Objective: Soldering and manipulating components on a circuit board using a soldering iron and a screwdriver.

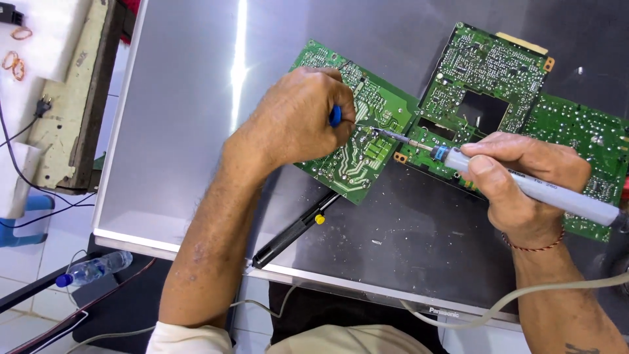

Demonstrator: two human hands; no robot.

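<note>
My right hand [517,180] grips a grey soldering iron [557,195], its metal tip touching the solder side of a green circuit board [354,157]. My left hand [298,118] rests on that board and pinches a small blue-handled tool [335,116] right beside the iron's tip. A second, larger green circuit board [491,72] with a rectangular cut-out lies to the right, partly under my right hand. A black desoldering pump [291,233] with a yellow button lies below the first board, under my left forearm.
Everything lies on the grey back panel of a flat screen [177,131]. The iron's pale cord [472,318] trails over the near edge. On the white tiled floor at left are a plastic water bottle [92,269], a worn wooden plank [72,98] and cables.
</note>
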